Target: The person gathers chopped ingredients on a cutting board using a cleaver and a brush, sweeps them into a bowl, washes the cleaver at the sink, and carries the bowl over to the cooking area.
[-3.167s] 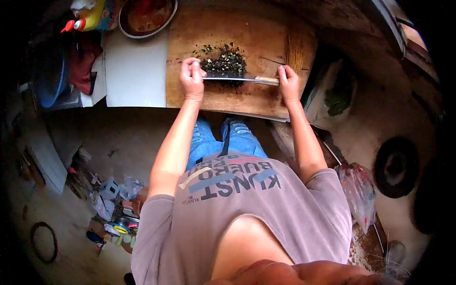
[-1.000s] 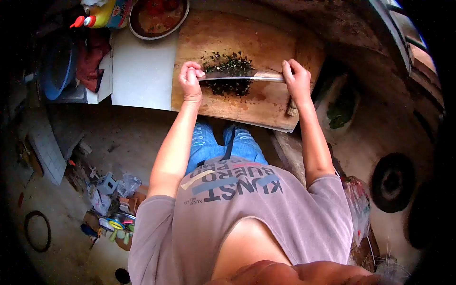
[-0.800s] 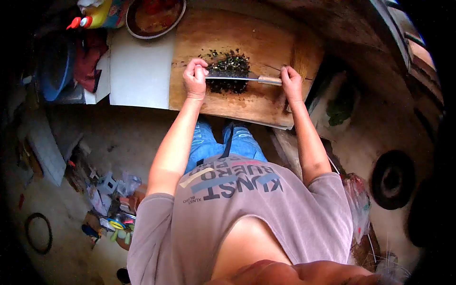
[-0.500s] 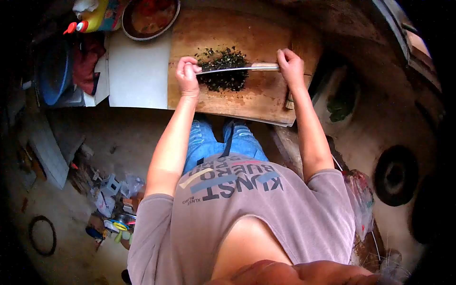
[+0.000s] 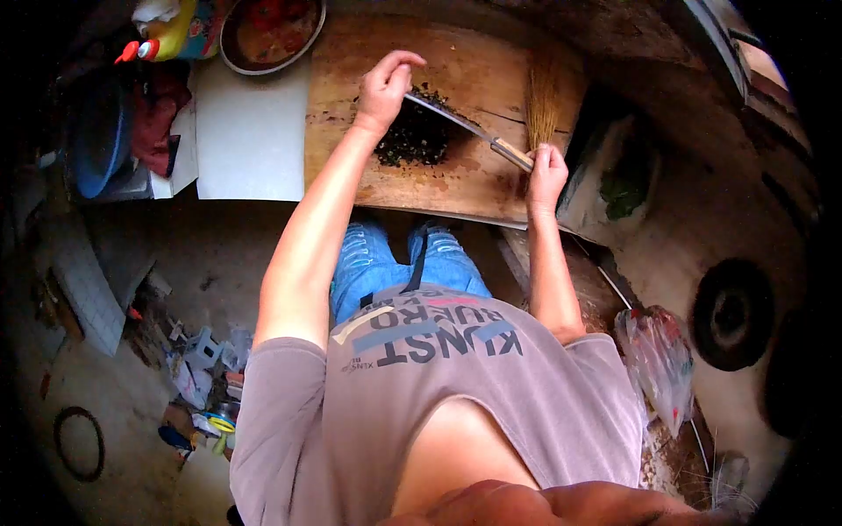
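Because the nearer pieces lie uncovered, I can see the chopped greens [image 5: 412, 145] heaped on the wooden board [image 5: 465, 191], mostly small; I judge the chopping well along, though whether coarse bits remain I cannot tell. Slanting over the heap's far side is the knife [image 5: 460, 121], with my right hand [image 5: 547, 178] closed on its handle and my left hand [image 5: 386, 92], farther out, seemingly gripping the tip end. A straw brush [image 5: 542, 96] runs down to the right hand, crowding that side. Farthest, at upper left, a bowl [image 5: 256, 70] and a yellow bottle [image 5: 180, 33] sit well apart from the blade.
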